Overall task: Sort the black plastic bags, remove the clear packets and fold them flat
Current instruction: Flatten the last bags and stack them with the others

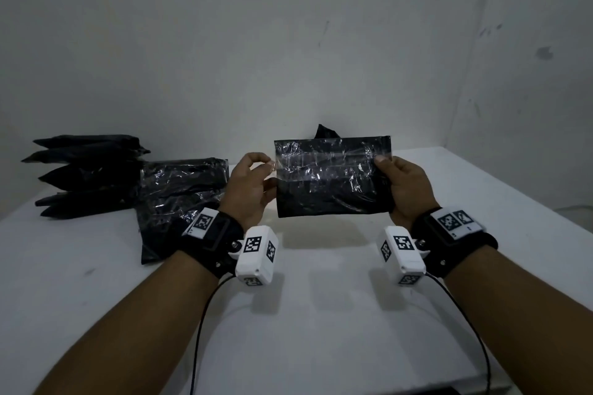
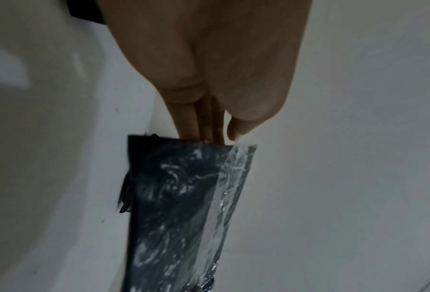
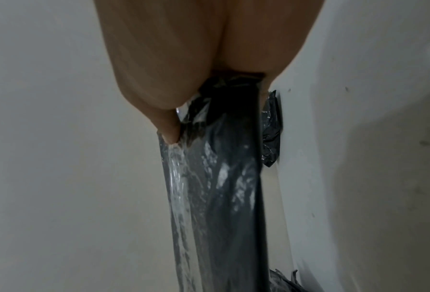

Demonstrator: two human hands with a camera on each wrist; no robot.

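I hold a folded black bag in its clear packet [image 1: 330, 179] upright above the white table [image 1: 321, 314]. My left hand [image 1: 268, 167] pinches the packet's clear left edge between thumb and fingertips. My right hand [image 1: 383, 167] grips the right edge, thumb on the front and fingers behind. In the left wrist view the fingers [image 2: 196, 126] go behind the packet [image 2: 184, 197]. In the right wrist view the thumb [image 3: 169, 130] presses the crinkled clear film [image 3: 221, 187].
A pile of unwrapped black bags [image 1: 86, 176] lies at the table's far left. Beside it are more clear-wrapped black bags [image 1: 179, 199]. A black plastic tip [image 1: 324, 131] shows behind the held packet. The table's right edge [image 1: 529, 202] runs near a grey wall.
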